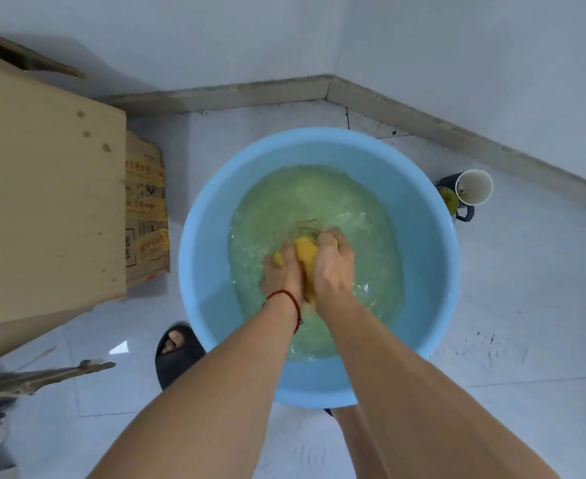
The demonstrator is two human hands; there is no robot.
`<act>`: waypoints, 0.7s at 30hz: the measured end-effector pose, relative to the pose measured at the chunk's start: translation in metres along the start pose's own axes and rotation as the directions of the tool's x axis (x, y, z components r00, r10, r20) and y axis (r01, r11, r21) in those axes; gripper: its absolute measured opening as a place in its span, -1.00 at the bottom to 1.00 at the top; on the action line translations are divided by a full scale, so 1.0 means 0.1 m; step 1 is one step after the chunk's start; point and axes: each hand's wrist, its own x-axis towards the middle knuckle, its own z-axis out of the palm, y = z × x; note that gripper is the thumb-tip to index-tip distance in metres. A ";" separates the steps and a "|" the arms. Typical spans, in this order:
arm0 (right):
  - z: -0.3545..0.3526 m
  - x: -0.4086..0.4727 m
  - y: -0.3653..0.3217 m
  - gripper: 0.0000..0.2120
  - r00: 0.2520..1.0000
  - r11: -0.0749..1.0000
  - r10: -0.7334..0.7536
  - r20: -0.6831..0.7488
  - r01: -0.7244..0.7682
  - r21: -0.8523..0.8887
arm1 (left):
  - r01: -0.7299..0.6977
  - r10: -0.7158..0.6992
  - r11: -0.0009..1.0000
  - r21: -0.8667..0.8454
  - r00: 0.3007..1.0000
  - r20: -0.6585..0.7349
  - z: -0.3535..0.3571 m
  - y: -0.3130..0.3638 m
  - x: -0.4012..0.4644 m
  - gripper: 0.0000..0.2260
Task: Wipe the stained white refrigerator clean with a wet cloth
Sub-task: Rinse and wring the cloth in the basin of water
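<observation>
While both forearms reach down from six o'clock, the left hand (282,271) and the right hand (333,267) meet at the centre of a blue basin (208,236), fingers curled round a yellow cloth (306,254) bunched between them. That cloth sits partly under greenish, rippling water (301,202). A red cord (289,297) circles the left wrist. At nine o'clock stands a cardboard box (49,202); at three o'clock, just beside the basin's rim, a white cup (474,188) rests in a dark mug (464,212). Near seven o'clock a black sandal (177,357) touches the basin's edge on the tiled floor (526,305).
</observation>
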 end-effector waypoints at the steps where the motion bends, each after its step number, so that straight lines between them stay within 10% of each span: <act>1: 0.02 -0.06 -0.02 -0.52 0.999 0.999 0.021 0.026 -0.022 0.046 | -0.015 0.016 0.999 -0.038 1.000 0.026 0.02 0.01 0.01 -0.40; 4: 0.02 -0.12 -0.04 -0.74 0.995 0.984 -0.101 0.005 0.100 -0.145 | -0.202 0.178 0.963 0.180 0.974 0.143 -0.03 0.12 0.06 -0.66; 8: -0.12 0.10 -0.06 -0.49 0.946 0.746 -0.295 0.137 0.317 -0.586 | -0.300 0.272 0.767 0.567 0.953 0.137 -0.10 0.17 0.00 -0.77; 10: -0.22 0.24 -0.05 -0.49 0.894 0.494 -0.387 0.228 0.409 -0.767 | -0.360 0.345 0.708 0.607 0.927 0.146 -0.14 0.12 -0.10 -0.70; 13: -0.34 0.35 0.00 -0.60 0.855 0.403 -0.493 0.159 0.387 -0.830 | -0.277 0.348 0.843 0.461 0.935 -0.074 -0.23 0.01 -0.08 -0.68; 17: -0.27 0.22 0.19 -0.54 0.936 0.688 -0.352 0.033 0.282 -0.668 | 0.066 -0.070 0.994 -0.092 0.997 -0.044 -0.16 -0.05 0.06 -0.66; 21: -0.10 -0.11 0.14 -0.67 0.992 0.995 -0.072 0.105 0.079 -0.063 | 0.074 -0.066 0.996 -0.058 0.988 0.139 0.05 -0.12 0.15 -0.37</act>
